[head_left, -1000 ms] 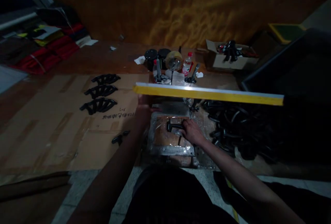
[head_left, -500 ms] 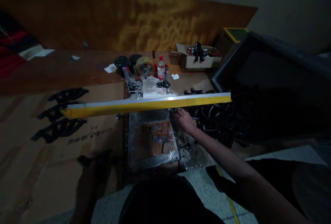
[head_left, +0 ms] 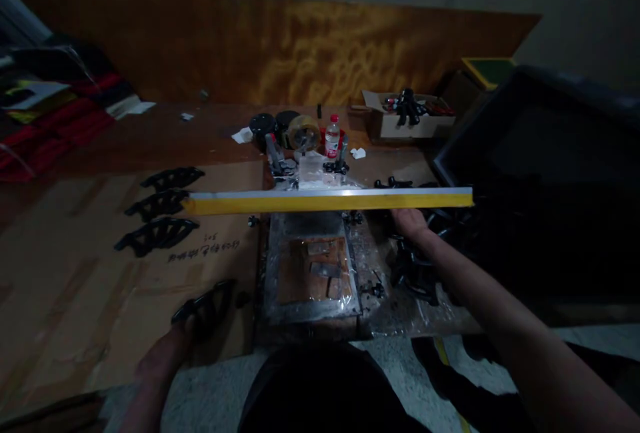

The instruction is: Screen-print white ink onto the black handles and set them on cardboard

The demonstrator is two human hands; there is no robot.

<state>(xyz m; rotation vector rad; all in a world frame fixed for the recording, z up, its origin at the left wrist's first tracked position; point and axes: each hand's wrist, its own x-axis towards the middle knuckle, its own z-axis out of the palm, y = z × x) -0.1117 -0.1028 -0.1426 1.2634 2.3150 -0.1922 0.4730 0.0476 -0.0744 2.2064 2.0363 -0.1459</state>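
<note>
Black lattice part [head_left: 203,306]: gripped in the left hand [head_left: 163,359], just above the cardboard sheet [head_left: 75,306].
Right hand [head_left: 413,225]: half-curled beside the heap of black parts [head_left: 417,273], just under a yellow-edged bar [head_left: 325,201]; can't tell if anything's gripped.
Three more black parts [head_left: 160,213]: laid in a row on the cardboard, too dim for surface detail.
</note>
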